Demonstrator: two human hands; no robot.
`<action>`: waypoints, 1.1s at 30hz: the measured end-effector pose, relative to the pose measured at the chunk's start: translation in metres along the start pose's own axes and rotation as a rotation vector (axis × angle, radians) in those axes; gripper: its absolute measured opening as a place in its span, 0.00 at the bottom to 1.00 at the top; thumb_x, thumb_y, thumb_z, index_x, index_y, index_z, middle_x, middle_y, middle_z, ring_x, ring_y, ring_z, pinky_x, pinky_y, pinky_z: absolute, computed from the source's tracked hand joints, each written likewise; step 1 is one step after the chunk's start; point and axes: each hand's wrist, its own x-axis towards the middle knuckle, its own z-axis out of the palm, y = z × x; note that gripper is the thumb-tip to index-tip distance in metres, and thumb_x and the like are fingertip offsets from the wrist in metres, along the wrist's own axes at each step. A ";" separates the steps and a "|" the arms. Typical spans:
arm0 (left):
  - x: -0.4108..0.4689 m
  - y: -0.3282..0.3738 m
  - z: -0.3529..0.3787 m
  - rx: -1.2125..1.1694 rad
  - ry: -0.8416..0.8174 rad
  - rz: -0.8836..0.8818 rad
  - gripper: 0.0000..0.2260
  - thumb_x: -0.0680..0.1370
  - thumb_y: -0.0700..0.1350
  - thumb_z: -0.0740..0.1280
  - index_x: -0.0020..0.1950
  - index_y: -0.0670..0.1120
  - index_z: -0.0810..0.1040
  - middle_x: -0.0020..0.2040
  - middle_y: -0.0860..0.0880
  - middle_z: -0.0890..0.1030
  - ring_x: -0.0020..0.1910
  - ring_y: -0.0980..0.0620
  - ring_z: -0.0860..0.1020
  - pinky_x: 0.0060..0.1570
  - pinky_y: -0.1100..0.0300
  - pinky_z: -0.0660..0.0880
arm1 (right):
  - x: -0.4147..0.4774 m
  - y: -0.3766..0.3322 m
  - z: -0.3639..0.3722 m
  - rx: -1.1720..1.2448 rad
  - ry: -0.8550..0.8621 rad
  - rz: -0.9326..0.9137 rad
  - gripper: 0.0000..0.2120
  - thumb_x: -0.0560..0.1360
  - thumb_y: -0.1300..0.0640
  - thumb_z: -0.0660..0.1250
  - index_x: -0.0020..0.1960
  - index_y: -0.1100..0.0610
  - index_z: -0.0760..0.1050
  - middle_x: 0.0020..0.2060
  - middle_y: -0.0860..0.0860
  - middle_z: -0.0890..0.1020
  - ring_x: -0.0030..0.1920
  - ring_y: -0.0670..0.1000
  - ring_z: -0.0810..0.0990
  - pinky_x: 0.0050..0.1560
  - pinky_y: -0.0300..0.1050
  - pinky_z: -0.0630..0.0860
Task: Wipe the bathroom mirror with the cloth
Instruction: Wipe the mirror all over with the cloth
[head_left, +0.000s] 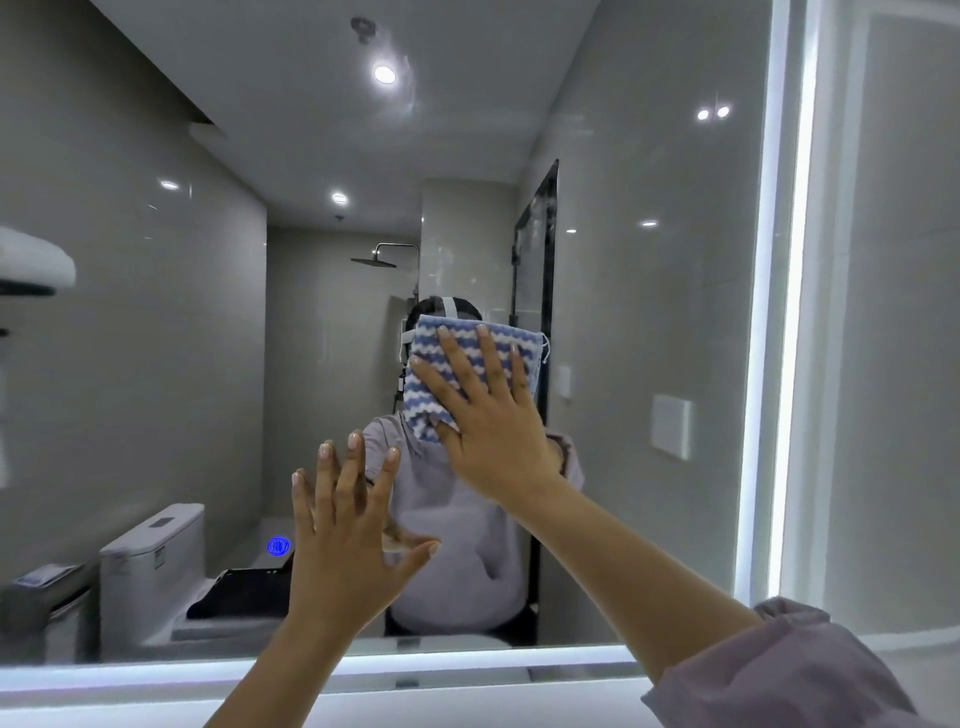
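Note:
A large bathroom mirror (156, 338) with a lit white border fills the view. My right hand (488, 421) presses a blue-and-white wavy-striped cloth (431, 384) flat against the glass near the middle, fingers straight and spread over it. Most of the cloth sticks out above and to the left of the palm. My left hand (348, 525) is raised lower and to the left, fingers spread, at or just in front of the glass; I cannot tell if it touches. It holds nothing.
The mirror's glowing strip runs along the bottom (156, 670) and the right side (779, 364). Reflected in the glass are a toilet (150, 561), a shower head (376, 257), grey tiled walls and ceiling lights. A white wall lies past the right edge.

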 end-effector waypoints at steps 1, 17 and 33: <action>0.000 0.000 0.000 0.003 -0.005 0.000 0.44 0.68 0.73 0.53 0.76 0.46 0.58 0.77 0.39 0.50 0.76 0.36 0.49 0.71 0.35 0.51 | 0.000 0.004 0.000 -0.008 0.007 -0.019 0.26 0.80 0.43 0.40 0.78 0.44 0.43 0.77 0.49 0.43 0.76 0.59 0.37 0.74 0.59 0.35; 0.000 -0.002 0.005 -0.012 0.024 0.003 0.44 0.68 0.73 0.55 0.76 0.49 0.57 0.78 0.41 0.49 0.76 0.36 0.49 0.71 0.35 0.50 | -0.028 0.140 -0.017 0.045 0.094 0.474 0.31 0.78 0.38 0.43 0.77 0.47 0.42 0.78 0.55 0.46 0.77 0.61 0.42 0.74 0.64 0.43; 0.000 -0.001 0.002 -0.039 0.015 0.003 0.44 0.67 0.73 0.55 0.76 0.48 0.56 0.77 0.40 0.51 0.75 0.35 0.51 0.70 0.34 0.51 | 0.010 0.048 -0.014 -0.035 0.052 0.172 0.28 0.80 0.41 0.39 0.78 0.50 0.42 0.75 0.54 0.38 0.75 0.62 0.38 0.73 0.62 0.35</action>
